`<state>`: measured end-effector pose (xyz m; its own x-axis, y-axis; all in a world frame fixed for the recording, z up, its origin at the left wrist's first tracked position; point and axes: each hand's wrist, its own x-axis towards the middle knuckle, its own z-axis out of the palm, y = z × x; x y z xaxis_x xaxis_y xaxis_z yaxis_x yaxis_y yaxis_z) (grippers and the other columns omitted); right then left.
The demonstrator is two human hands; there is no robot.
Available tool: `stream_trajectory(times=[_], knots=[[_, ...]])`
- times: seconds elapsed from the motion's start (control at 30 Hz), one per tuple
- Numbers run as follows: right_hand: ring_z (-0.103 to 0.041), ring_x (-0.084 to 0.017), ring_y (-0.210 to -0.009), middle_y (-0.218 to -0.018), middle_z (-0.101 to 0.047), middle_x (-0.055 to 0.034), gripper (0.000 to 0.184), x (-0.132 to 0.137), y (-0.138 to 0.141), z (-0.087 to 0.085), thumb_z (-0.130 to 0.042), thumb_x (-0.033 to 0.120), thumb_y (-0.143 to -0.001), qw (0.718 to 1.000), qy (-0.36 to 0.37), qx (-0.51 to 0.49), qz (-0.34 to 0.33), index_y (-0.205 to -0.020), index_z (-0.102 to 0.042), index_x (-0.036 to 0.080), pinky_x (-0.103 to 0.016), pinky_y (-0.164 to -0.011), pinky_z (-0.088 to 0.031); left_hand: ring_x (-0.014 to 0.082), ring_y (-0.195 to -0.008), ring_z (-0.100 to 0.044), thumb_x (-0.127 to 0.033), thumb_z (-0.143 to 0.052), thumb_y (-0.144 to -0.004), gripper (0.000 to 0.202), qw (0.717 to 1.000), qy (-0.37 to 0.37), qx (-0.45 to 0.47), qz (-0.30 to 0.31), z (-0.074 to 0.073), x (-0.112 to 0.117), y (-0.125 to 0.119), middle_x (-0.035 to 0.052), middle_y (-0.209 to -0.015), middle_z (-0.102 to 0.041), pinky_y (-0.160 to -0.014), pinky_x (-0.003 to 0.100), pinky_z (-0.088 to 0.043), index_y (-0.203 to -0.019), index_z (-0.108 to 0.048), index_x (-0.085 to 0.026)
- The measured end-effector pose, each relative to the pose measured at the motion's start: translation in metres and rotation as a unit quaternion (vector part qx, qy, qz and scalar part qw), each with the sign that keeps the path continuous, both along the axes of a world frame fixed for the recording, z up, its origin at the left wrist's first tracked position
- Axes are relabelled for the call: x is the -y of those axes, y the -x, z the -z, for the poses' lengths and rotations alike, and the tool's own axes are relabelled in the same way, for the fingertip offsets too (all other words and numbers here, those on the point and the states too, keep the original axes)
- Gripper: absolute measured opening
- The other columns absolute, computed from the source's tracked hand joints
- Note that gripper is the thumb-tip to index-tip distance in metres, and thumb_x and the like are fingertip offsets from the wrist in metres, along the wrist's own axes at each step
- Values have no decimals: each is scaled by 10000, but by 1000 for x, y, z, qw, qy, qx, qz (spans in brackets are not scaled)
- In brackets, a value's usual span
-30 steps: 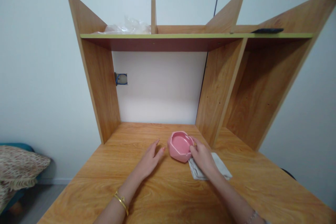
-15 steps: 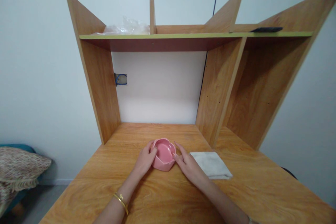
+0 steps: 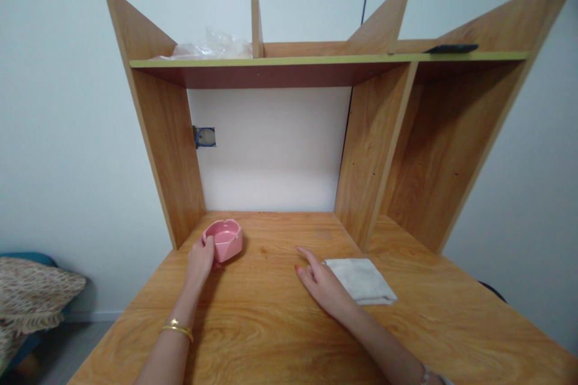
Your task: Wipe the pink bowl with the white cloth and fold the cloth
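Left forearm (image 3: 168, 358): ornamented gold-coloured bracelet (image 3: 178, 329) is worn | Right forearm (image 3: 383, 343): silver-coloured bracelet (image 3: 425, 375) is worn | Right hand (image 3: 323, 289): reddish nail polish (image 3: 297, 268) is worn

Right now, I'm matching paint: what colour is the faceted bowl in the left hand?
The faceted bowl is pink inside and out, clearest in the head view.

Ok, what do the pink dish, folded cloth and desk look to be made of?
Pink dish: probably glazed ceramic, from its glossy highlights and faceted walls, though plastic is possible. Folded cloth: matte fabric, judging by its soft folded edge; the fibre can't be told. Desk: wood or wood-look laminate, with visible grain and a slight sheen.
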<state>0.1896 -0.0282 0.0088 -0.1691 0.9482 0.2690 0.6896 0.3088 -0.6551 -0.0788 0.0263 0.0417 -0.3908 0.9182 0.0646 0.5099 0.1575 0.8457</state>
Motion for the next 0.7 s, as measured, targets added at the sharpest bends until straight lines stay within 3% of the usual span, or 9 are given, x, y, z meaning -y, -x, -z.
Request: stream_trajectory(times=[0.2,0.4,0.7], knots=[[-454,-151,-507,-502,-420,56,453,-2,-1,4,-321,311,-837,1000,-4,5,-2,-1251,-364,131,-244,-494,-282,229,-508,-619,-304,-256,-804,430,999,3,-38,-38,10,-6,15,132,-585,-625,-512,286,-467,-891,-585,-42],[-459,-148,-503,-493,-442,46,397,-3,-1,5,-330,305,-839,999,-28,25,3,-1182,-455,150,-238,-495,-278,213,-513,-617,-250,-256,-795,393,997,9,-69,-42,14,-10,18,120,-599,-631,-503,275,-462,-858,-591,-53],[-531,-153,-568,-582,-563,0,321,-3,-31,-40,-327,326,-835,991,-68,113,26,-965,-593,202,-240,-539,-318,219,-604,-628,-191,-315,-742,354,991,-5,-130,-25,17,-18,25,88,-431,-573,-589,262,-471,-534,-596,-137]])
